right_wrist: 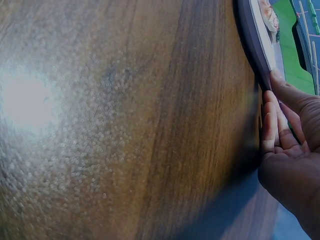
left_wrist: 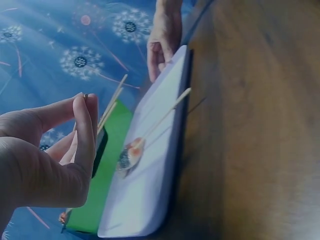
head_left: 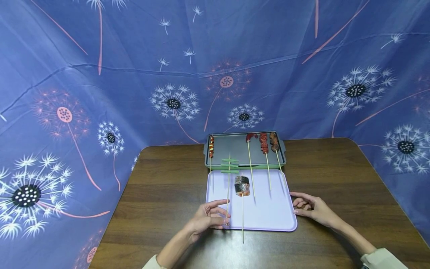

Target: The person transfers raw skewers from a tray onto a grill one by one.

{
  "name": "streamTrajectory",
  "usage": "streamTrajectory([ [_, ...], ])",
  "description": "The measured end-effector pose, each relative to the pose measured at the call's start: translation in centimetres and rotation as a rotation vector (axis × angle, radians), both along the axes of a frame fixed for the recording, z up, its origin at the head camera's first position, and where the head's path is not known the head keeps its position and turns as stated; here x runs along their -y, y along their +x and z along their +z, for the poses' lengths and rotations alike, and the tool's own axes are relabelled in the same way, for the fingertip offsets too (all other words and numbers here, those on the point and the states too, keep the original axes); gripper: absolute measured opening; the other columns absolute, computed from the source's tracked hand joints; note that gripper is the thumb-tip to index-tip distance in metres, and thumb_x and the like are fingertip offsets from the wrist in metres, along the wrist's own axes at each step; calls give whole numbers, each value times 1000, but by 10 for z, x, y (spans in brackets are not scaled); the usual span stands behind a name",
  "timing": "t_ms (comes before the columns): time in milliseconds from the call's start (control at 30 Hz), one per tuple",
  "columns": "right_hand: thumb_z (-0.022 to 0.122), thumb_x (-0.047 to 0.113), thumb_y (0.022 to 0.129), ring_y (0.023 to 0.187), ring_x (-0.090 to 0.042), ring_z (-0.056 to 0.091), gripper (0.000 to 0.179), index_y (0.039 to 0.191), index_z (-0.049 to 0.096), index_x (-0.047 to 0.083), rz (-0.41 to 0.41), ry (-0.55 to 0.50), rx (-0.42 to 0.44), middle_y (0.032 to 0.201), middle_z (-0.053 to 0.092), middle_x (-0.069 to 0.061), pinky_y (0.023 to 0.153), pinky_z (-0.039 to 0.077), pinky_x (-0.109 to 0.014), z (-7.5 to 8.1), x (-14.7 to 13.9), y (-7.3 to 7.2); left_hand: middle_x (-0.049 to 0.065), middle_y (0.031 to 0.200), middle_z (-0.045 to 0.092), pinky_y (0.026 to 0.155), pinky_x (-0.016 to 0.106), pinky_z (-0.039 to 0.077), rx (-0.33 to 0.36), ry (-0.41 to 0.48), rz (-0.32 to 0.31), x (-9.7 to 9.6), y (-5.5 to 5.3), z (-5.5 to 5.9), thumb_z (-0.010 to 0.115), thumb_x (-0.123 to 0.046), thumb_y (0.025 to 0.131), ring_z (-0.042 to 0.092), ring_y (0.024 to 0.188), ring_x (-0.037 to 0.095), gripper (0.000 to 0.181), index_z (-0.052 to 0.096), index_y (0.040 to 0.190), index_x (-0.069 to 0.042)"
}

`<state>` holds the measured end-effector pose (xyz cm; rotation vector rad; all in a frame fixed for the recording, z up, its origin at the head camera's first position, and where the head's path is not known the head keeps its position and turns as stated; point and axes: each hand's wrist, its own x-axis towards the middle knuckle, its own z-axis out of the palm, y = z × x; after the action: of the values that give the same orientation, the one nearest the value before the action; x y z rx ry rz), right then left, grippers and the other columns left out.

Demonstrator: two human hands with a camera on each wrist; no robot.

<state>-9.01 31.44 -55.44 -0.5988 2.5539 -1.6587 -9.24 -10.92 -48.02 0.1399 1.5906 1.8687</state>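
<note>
In the head view my left hand (head_left: pixel 209 216) pinches the low end of a wooden skewer threaded with green bean-like pieces (head_left: pixel 230 165). The skewer stands over the left part of a pale purple tray (head_left: pixel 268 216). Beside it on the tray lies a skewer with a dark, silvery-skinned chunk (head_left: pixel 242 185), its stick reaching past the near edge. My right hand (head_left: pixel 314 209) is at the tray's right edge, index finger and thumb extended to the rim, the other fingers curled in. In the right wrist view the thumb (right_wrist: pixel 287 89) touches the rim.
Behind the tray stands a grey-topped grill plate (head_left: pixel 231 145) with a green base. Along it lie a small mixed skewer (head_left: pixel 211 147), a dark red skewer (head_left: pixel 250 137), a red meat skewer (head_left: pixel 264 143) and a brown one (head_left: pixel 274 142). A blue dandelion cloth (head_left: pixel 134 93) hangs behind the wooden table (head_left: pixel 161 186).
</note>
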Motion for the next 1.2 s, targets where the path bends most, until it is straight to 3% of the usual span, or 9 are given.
streamTrajectory([
  [600,77,0,87,81,-1,62,53,133,56,-15,-13,2,28,96,69,-14,65,52,-18,3,3,3,-4,94,75,65,16,58,-39,-59,19,-4,-42,23,68,10,88,71,77,4,66,43,150,7],
  [900,76,-4,86,81,-1,62,52,132,55,-17,-4,-20,13,96,69,-11,64,52,-18,0,2,3,-5,91,76,64,16,57,-46,-121,27,-7,-62,23,67,10,90,70,74,4,63,45,149,7],
  [1200,76,-2,87,81,-2,61,52,132,56,-15,-14,0,29,96,69,-9,64,51,-19,-1,0,0,1,94,78,62,15,57,-89,-163,51,-12,-82,27,67,8,90,71,72,4,59,49,146,5],
])
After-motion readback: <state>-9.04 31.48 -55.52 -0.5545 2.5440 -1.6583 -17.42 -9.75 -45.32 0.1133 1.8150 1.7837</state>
